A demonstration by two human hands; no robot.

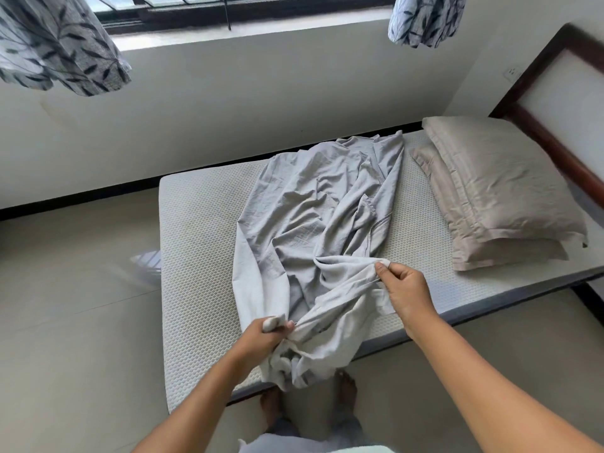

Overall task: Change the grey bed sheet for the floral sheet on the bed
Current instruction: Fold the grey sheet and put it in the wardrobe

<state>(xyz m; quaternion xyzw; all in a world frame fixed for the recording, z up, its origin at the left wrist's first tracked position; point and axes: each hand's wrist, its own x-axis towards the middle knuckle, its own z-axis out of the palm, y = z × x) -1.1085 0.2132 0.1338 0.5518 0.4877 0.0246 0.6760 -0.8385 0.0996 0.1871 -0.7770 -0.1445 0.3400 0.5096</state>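
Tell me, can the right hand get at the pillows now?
Probably yes. Only bare mattress lies between the right hand and the pillows. But it pinches the sheet and must let go first.

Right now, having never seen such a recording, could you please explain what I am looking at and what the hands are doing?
There is no machine here: a person wears a camera on the head, so the picture looks down at their own arms. The left hand grips a bunched part of the grey sheet, and the right hand pinches a fold of it. The sheet lies crumpled on a bare mattress, beside two stacked beige pillows.
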